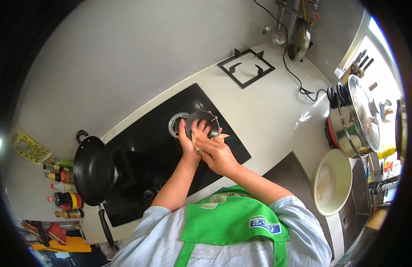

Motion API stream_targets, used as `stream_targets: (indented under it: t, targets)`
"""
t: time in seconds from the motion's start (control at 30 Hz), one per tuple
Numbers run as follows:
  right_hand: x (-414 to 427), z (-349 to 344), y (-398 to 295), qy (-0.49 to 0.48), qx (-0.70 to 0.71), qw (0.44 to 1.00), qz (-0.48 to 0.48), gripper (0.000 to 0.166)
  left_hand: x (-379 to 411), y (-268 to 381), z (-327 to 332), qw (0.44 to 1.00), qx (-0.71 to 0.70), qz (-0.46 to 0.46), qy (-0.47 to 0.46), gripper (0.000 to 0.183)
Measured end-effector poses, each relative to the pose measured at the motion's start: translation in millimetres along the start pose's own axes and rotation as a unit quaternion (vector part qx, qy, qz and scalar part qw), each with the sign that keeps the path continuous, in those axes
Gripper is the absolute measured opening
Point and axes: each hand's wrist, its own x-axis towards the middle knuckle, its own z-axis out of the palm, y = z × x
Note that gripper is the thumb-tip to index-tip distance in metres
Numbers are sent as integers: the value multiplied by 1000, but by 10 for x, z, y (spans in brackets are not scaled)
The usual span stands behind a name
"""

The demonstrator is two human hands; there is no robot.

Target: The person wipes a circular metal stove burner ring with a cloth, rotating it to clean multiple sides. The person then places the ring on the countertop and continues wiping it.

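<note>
My left hand holds a round metal burner ring above the black glass gas hob, with its palm and fingers behind the ring. In my right hand is a tan cloth, pressed against the lower edge of the ring. Just behind the ring, at its left, an exposed burner sits in the hob. A square black pan support lies on the white worktop beyond the hob.
A black wok stands at the hob's left, near several bottles. On the right are a lidded steel steamer pot and a pale green basin with cloudy water. A black cable crosses the worktop near hanging ladles.
</note>
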Motion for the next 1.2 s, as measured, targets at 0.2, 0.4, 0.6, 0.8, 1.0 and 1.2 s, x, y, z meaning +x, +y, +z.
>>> stream_targets:
  t: [0.2,0.4,0.6,0.8,1.0,1.2]
  targets:
    - [-266,-497,-10,74,193,959,192,15,60,-414,228,997,23,-57,-44,78]
    - [-397,-1145,128,266,112,935,209,16,124,-801,592,992,-12,-110,-54,72]
    - [-478,-1599,395,301,-127,939,105,23,146,-1207,845,986,12,-158,-43,62]
    - [-629,-1749,485,254,-241,921,170,36,38,-1515,1195,970,34,-226,-87,64]
    - [-573,-1940,407,229,-265,930,110,43,74,-1722,1439,969,33,-236,-70,62]
    - [-571,-1940,370,183,-203,961,30,47,219,-1712,1630,966,55,-238,-86,61]
